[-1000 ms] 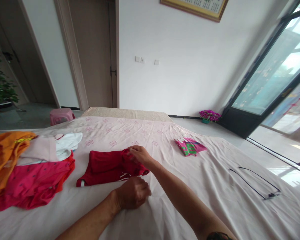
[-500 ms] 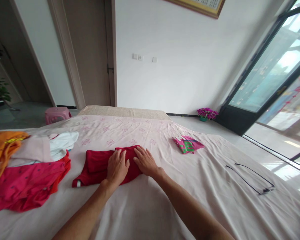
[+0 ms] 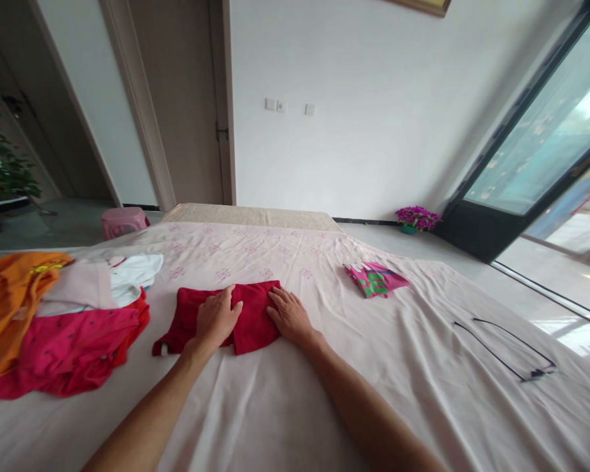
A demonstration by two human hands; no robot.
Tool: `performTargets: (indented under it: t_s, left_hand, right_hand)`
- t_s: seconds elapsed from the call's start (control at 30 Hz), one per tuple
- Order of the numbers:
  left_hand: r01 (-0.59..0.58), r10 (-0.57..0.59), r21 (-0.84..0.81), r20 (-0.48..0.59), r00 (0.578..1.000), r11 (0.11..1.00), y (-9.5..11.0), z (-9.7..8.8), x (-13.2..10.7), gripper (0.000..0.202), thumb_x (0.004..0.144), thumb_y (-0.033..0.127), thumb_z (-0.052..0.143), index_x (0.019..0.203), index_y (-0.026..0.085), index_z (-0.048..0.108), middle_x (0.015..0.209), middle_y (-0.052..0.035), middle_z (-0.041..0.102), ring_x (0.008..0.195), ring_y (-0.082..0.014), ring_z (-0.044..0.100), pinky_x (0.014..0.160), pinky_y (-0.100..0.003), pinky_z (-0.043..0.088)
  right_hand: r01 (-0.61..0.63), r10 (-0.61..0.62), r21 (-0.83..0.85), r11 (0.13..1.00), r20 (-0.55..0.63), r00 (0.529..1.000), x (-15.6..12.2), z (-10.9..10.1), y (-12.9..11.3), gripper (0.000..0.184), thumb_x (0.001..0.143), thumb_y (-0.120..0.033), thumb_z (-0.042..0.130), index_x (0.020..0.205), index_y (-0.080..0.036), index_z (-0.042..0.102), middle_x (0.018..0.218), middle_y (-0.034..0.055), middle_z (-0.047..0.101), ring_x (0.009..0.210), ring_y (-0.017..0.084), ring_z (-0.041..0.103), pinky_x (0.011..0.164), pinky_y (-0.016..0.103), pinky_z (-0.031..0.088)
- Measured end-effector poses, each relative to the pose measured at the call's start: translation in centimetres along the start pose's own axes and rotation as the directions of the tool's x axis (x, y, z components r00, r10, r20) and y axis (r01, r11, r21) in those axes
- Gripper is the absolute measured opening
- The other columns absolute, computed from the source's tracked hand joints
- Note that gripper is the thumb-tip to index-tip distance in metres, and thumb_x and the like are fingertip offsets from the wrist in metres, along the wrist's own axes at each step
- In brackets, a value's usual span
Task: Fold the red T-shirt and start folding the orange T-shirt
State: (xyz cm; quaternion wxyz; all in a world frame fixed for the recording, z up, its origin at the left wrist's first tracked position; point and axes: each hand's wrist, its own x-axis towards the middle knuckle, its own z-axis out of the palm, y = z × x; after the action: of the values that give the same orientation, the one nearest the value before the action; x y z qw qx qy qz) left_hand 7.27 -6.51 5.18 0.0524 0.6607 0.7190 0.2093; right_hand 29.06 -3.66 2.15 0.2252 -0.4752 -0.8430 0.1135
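Note:
A dark red garment (image 3: 255, 319) lies folded on the pale, flower-printed sheet in front of me. Its right part forms a smooth flap over the rest, and a small white patch shows at its lower left corner. My left hand (image 3: 217, 317) rests palm down on the garment's middle, thumb apart from the fingers. On the right edge of the cloth, my right hand (image 3: 291, 317) lies flat with its fingers stretched out. Neither hand grips anything that I can see.
To the left is a loose heap of clothes: an orange garment (image 3: 17, 301), a pink dotted garment (image 3: 73, 347) and white ones. A folded pink-and-green piece (image 3: 376, 280) and eyeglasses (image 3: 535, 374) lie to the right. Beyond the bed stand a pink stool (image 3: 124, 223) and purple flowers (image 3: 417, 217).
My left hand has slid left over the red garment, baring the flap's left edge. My right hand stays at the right end. The whole view has shifted slightly.

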Motion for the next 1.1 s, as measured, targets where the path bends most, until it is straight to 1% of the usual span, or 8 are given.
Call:
performTargets:
  t_s: [0.13,0.23,0.4,0.5,0.63,0.77,0.93,1.1]
  left_hand:
    - [0.013,-0.005,-0.265,0.031,1.000,0.964,0.1,0.5,0.7,0.042,0.088,0.022,0.053,0.130,0.022,0.052,0.112,-0.0078,0.073,0.104,-0.0214,0.067,0.087,-0.032,0.049]
    - [0.054,-0.055,-0.412,0.010,0.998,0.910,0.0,0.9,1.8,0.039,0.088,0.022,0.052,0.127,0.021,0.054,0.102,-0.0055,0.073,0.094,-0.0185,0.070,0.083,-0.029,0.050]
    - [0.104,-0.114,-0.432,0.003,0.994,0.896,-0.3,1.5,3.5,0.045,0.088,0.026,0.050,0.132,0.015,0.048,0.095,-0.0055,0.072,0.084,-0.0171,0.070,0.080,-0.029,0.052]
    - [0.108,-0.106,-0.410,0.030,0.994,0.906,-0.4,1.1,3.1,0.048,0.087,0.027,0.054,0.133,0.013,0.049,0.100,-0.0091,0.072,0.092,-0.0200,0.070,0.085,-0.031,0.052]
    - [0.013,-0.014,-0.265,-0.001,1.000,0.964,-0.9,-0.4,0.4,0.052,0.088,0.030,0.054,0.137,0.016,0.045,0.117,-0.0125,0.066,0.109,-0.0231,0.065,0.087,-0.033,0.051]
    - [-0.059,0.074,-0.235,0.052,0.996,0.970,-1.5,-1.2,-2.6,0.056,0.089,0.030,0.052,0.142,0.019,0.039,0.108,-0.0083,0.067,0.095,-0.0205,0.068,0.082,-0.032,0.053]
    - [-0.095,0.126,-0.334,0.072,0.989,0.938,-1.2,0.1,-4.1,0.074,0.083,0.026,0.058,0.151,0.020,0.029,0.133,-0.0159,0.056,0.081,-0.0179,0.069,0.079,-0.035,0.057]
    - [-0.208,0.216,-0.360,-0.019,0.976,0.909,-1.2,2.0,-4.3,0.088,0.072,0.015,0.063,0.152,0.020,0.027,0.133,-0.0141,0.053,0.120,-0.0263,0.059,0.097,-0.039,0.052]
  right_hand:
    - [0.067,-0.065,0.023,0.997,-0.097,0.993,-0.4,-0.5,0.0,0.046,0.098,-0.042,0.049,0.140,-0.022,0.054,0.147,0.0122,0.050,0.137,0.025,0.043,0.116,0.045,0.029]
    - [0.233,-0.222,0.054,0.971,-0.164,0.961,-1.0,-1.3,-0.5,0.041,0.096,-0.043,0.054,0.132,-0.022,0.060,0.139,0.0109,0.057,0.133,0.025,0.045,0.115,0.045,0.030]
    - [0.438,-0.432,0.116,0.891,-0.072,0.899,-1.7,-1.9,-1.4,0.037,0.088,-0.051,0.065,0.113,-0.024,0.069,0.119,0.0067,0.068,0.115,0.025,0.057,0.101,0.040,0.042]
    - [0.452,-0.450,0.092,0.887,-0.043,0.892,-1.7,-1.4,-1.5,0.032,0.082,-0.043,0.072,0.107,-0.024,0.070,0.111,0.0056,0.070,0.105,0.024,0.060,0.094,0.039,0.045]
    - [0.431,-0.427,0.080,0.899,-0.071,0.902,-1.5,-0.8,-1.1,0.020,0.084,-0.036,0.069,0.101,-0.024,0.071,0.106,0.0045,0.070,0.099,0.022,0.061,0.089,0.036,0.047]
    - [0.427,-0.420,0.107,0.898,-0.080,0.904,-1.4,-0.7,-1.0,0.018,0.087,-0.036,0.067,0.100,-0.025,0.071,0.104,0.0039,0.071,0.098,0.021,0.061,0.090,0.035,0.046]
    - [0.426,-0.418,0.115,0.897,-0.085,0.904,-1.5,-0.8,-1.1,0.017,0.088,-0.037,0.065,0.099,-0.025,0.071,0.104,0.0038,0.071,0.097,0.021,0.061,0.089,0.035,0.046]
    - [0.408,-0.404,0.109,0.907,-0.055,0.913,-1.6,-1.0,-1.1,0.020,0.090,-0.040,0.063,0.101,-0.025,0.071,0.105,0.0050,0.071,0.099,0.022,0.062,0.091,0.035,0.046]
